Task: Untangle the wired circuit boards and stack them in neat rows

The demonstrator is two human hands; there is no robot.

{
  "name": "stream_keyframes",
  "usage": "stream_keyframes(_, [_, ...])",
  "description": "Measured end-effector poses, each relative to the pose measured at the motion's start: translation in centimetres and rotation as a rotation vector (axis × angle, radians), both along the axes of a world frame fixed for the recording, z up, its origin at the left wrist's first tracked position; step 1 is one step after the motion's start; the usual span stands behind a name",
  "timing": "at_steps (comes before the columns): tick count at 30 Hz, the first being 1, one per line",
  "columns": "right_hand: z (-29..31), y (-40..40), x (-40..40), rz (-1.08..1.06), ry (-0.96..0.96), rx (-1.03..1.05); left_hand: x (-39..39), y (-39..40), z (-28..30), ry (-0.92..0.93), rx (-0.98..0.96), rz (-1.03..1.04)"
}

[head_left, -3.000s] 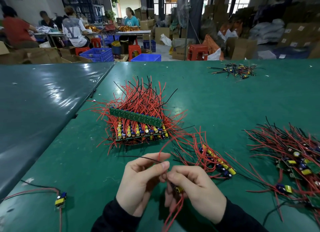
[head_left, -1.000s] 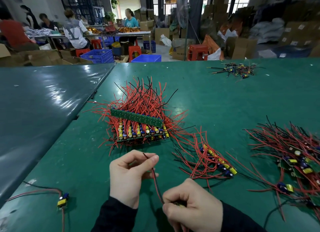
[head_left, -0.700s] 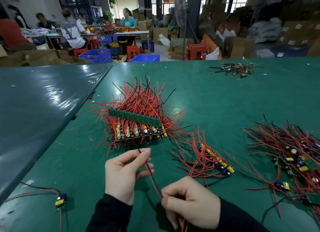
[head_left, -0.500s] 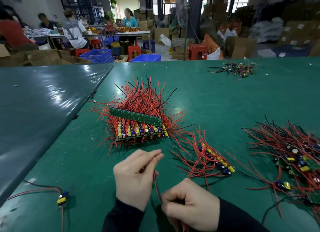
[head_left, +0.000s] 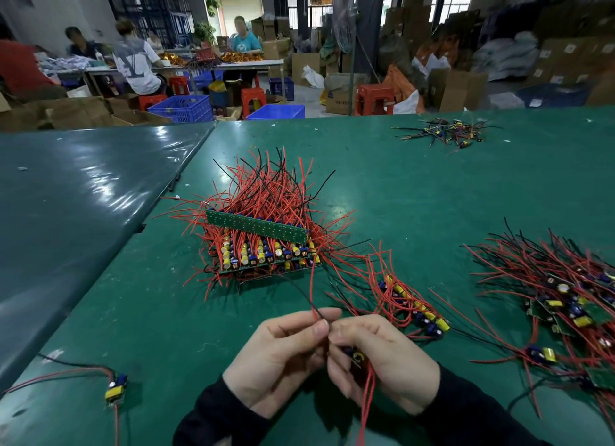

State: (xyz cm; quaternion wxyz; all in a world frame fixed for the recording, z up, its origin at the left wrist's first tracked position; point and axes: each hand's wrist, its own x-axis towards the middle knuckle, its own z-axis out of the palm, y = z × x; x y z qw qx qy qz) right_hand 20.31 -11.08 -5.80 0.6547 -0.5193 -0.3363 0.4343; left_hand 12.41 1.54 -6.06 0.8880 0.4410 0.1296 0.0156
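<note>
Working low at the near edge of the green table (head_left: 416, 186); bare mat lies left of the hands, out to a lone wired board (head_left: 114, 386) near the left corner. A seam runs from there toward the far edge, with a darker table (head_left: 73, 196) beyond it.

Left hand (head_left: 279, 355) pinches a red wire (head_left: 312, 279) and a black wire (head_left: 301, 291) between thumb and forefinger, other fingers loosely curled. Right hand (head_left: 382, 359) curls round a small circuit board (head_left: 356, 356) — only a blue part and a round capacitor top show, so its long axis can't be read. The board sits just right of and below the pinch, the two hands touching at the fingertips.

From the pinch the two wires rise away from the person, toward the stacked boards (head_left: 263, 246). More red leads (head_left: 367, 399) hang from the right hand toward the near edge.

The stack sits mid-table, its rows running left-right, slightly skewed, wires fanning away from the person. A short row of boards (head_left: 414, 307) lies just right of the hands, angled down-right. A tangled pile (head_left: 565, 299) fills the right edge — a small heap (head_left: 446, 133) sits far back right.
</note>
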Motion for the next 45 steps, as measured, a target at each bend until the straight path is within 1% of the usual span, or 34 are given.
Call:
stream_keyframes(1, [0.1,-0.1,0.0,0.017,0.037,-0.002,-0.1,0.0,0.0,-0.001,-0.006,-0.008])
stream_keyframes(3, [0.1,-0.1,0.0,0.019,0.049,-0.007,-0.2,0.0,-0.1,0.012,0.059,0.012])
stream_keyframes(5, [-0.1,-0.1,0.0,-0.007,0.003,-0.016,-0.1,0.1,-0.2,0.015,0.128,0.066])
stream_keyframes(8, [-0.4,0.1,0.0,-0.062,-0.121,-0.04,0.0,0.1,-0.1,-0.015,0.19,0.141])
stream_keyframes(10, [-0.5,0.1,-0.1,-0.067,-0.149,-0.05,0.0,0.0,0.1,-0.025,0.234,0.172])
stream_keyframes(12, [-0.4,0.1,-0.1,-0.044,-0.12,-0.057,0.0,0.1,0.3,0.0,0.223,0.177])
stream_keyframes(14, [-0.3,0.1,-0.2,-0.006,-0.058,-0.062,0.0,0.3,0.3,0.018,0.166,0.168])
stream_keyframes(17, [0.2,-0.2,-0.3,0.081,0.085,-0.062,-0.1,0.3,0.5,0.03,0.053,0.184])
stream_keyframes(19, [0.3,-0.3,-0.3,0.11,0.117,-0.068,-0.1,0.0,0.6,0.034,0.03,0.206])
stream_keyframes(20, [0.2,-0.3,-0.3,0.098,0.077,-0.088,0.0,-0.1,0.6,0.04,0.049,0.229])
stream_keyframes(21, [0.1,-0.2,-0.3,0.064,-0.011,-0.12,0.1,-0.2,0.5,0.051,0.076,0.261])
stream_keyframes(25, [-1.2,0.0,-0.5,-0.176,-0.548,-0.236,0.6,-0.5,-0.3,0.103,0.251,0.416])
stream_keyframes(26, [-1.4,-0.1,-0.5,-0.209,-0.611,-0.251,0.7,-0.5,-0.5,0.112,0.262,0.422])
stream_keyframes(27, [-1.5,-0.1,-0.5,-0.208,-0.599,-0.257,0.7,-0.4,-0.6,0.118,0.253,0.403])
stream_keyframes(29, [-1.4,0.0,-0.5,-0.145,-0.461,-0.251,0.7,-0.2,-0.4,0.126,0.223,0.337])
stream_keyframes(30, [-1.4,0.1,-0.4,-0.113,-0.41,-0.255,0.7,0.0,-0.4,0.118,0.224,0.328])
stream_keyframes(31, [-1.3,0.1,-0.4,-0.102,-0.399,-0.263,0.7,0.1,-0.5,0.105,0.236,0.344])
stream_keyframes(32, [-1.4,0.1,-0.5,-0.11,-0.423,-0.271,0.8,0.2,-0.5,0.091,0.266,0.376])
stream_keyframes(35, [-2.0,0.1,-0.8,-0.204,-0.66,-0.3,0.8,0.0,-0.9,0.066,0.401,0.482])
stream_keyframes(36, [-2.0,0.1,-0.8,-0.226,-0.69,-0.305,0.8,-0.1,-1.0,0.059,0.44,0.5])
stream_keyframes(37, [-2.0,0.1,-0.8,-0.225,-0.681,-0.312,0.8,-0.1,-1.0,0.059,0.462,0.503])
stream_keyframes(39, [-1.7,0.2,-0.7,-0.161,-0.558,-0.314,0.8,0.2,-0.7,0.062,0.426,0.485])
stream_keyframes(41, [-1.6,0.2,-0.7,-0.071,-0.403,-0.308,0.8,0.7,-0.4,0.07,0.328,0.47])
stream_keyframes(43, [-1.5,0.3,-0.9,-0.036,-0.366,-0.3,0.7,1.1,-0.3,0.061,0.285,0.48])
stream_keyframes(45, [-1.4,0.3,-1.0,-0.034,-0.402,-0.276,0.6,1.0,-0.3,0.058,0.35,0.512])
